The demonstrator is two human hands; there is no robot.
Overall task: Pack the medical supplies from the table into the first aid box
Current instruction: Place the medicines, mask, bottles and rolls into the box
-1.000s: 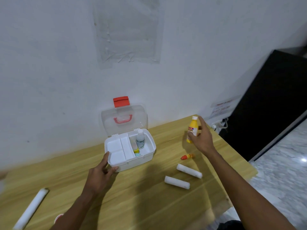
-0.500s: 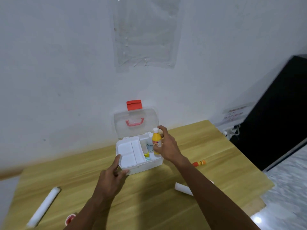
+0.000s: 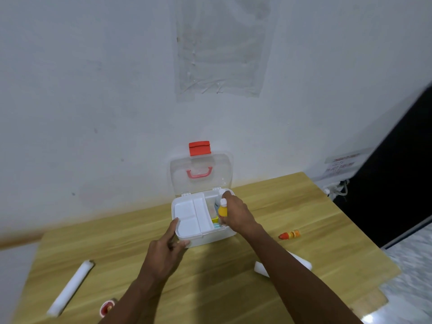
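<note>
The white first aid box (image 3: 210, 238) stands open against the wall, its clear lid (image 3: 201, 174) with a red latch upright. My right hand (image 3: 236, 215) grips a yellow bottle with a white cap (image 3: 222, 208) and holds it upright inside the box's right compartment, beside a grey-white bottle and small yellow and teal packs. My left hand (image 3: 168, 249) rests on the box's front left corner, thumb on the rim. A white divided tray fills the box's left half.
On the wooden table (image 3: 304, 211) lie a long white roll (image 3: 70, 287) at the left, a small red and orange tube (image 3: 289, 235) at the right, white rolls (image 3: 304, 264) partly hidden by my right forearm, and a red-rimmed round item (image 3: 107, 308) near the front edge.
My right hand carried the yellow bottle from the table's right side leftward to the box and lowered it into the right compartment. My left hand stayed on the box's corner.
</note>
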